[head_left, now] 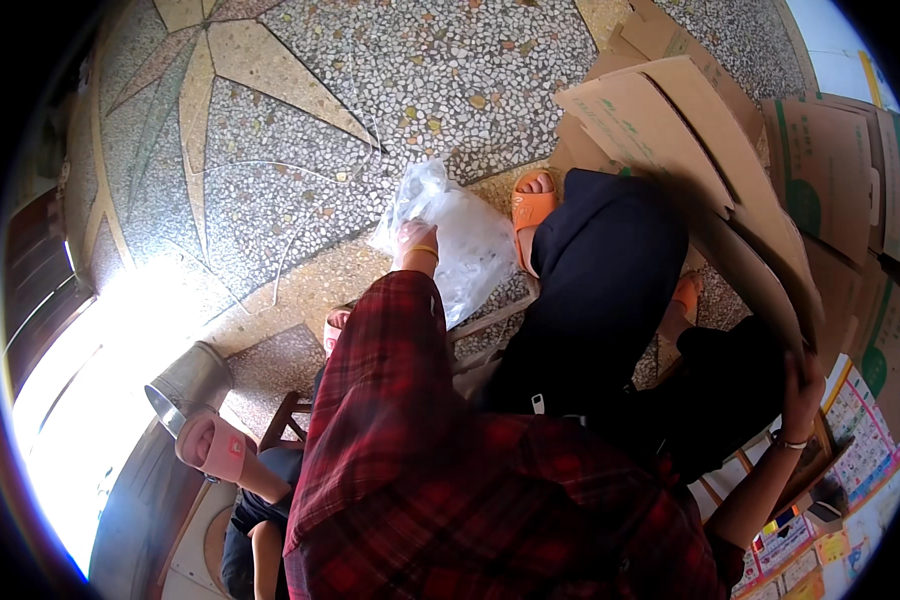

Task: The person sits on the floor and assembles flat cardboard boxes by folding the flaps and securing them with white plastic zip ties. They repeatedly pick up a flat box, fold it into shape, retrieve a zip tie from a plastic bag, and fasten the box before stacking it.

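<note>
A crumpled clear plastic bag lies on the speckled floor in front of me. My left hand, with a yellow band at its wrist, reaches down onto the bag, and its fingers are closed on the plastic. Over at the right, a large folded cardboard sheet leans up beside my leg. Its lower end meets my right hand, whose fingers are wrapped at the cardboard's edge. A bracelet circles that wrist.
Flattened cardboard boxes with green print stand at the right. My orange slipper is beside the bag. A metal bucket stands at the left, close to another person's foot in a pink slipper. Thin white strings trail over the floor.
</note>
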The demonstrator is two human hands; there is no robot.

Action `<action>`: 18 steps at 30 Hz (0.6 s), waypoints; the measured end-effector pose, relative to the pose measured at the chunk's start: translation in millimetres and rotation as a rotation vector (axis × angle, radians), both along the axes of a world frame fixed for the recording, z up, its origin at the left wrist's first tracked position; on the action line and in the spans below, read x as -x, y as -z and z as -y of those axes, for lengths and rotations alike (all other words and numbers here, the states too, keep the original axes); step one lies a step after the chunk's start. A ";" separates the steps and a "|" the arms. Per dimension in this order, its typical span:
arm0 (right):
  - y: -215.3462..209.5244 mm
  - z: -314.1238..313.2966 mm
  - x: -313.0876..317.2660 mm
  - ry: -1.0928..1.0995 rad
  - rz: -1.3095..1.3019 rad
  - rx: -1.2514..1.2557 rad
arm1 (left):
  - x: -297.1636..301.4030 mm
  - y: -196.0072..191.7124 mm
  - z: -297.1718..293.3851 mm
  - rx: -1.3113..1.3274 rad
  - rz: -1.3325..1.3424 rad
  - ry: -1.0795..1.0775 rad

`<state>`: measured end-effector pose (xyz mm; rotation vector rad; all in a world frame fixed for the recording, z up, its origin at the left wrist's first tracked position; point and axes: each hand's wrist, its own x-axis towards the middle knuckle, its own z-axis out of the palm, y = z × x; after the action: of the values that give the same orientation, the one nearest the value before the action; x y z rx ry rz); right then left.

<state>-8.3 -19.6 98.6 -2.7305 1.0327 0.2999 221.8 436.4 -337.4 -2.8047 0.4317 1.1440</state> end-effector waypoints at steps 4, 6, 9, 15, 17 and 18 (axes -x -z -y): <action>2.9 1.6 6.8 -0.032 0.051 -0.018 | 2.0 -3.6 -3.4 -0.062 0.007 -0.018; 2.9 -0.3 9.0 -0.045 0.039 -0.003 | 2.5 -0.3 -1.5 -0.057 -0.012 -0.134; 4.4 -5.8 6.9 -0.077 0.074 0.013 | 4.7 -3.6 -9.6 0.003 -0.022 -0.228; 0.5 -13.4 6.5 -0.063 0.087 0.035 | 6.5 -0.2 -9.8 0.052 -0.068 -0.048; 0.7 -14.9 1.1 -0.072 0.096 0.031 | 7.3 11.4 -23.7 0.043 -0.094 0.058; 1.6 -14.9 1.8 -0.072 0.098 0.035 | 8.6 12.0 -22.0 0.063 -0.076 0.019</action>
<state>-10.1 -4.7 97.0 -2.7864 0.9247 0.1593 213.2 458.3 -349.4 -2.8105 0.5085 1.2583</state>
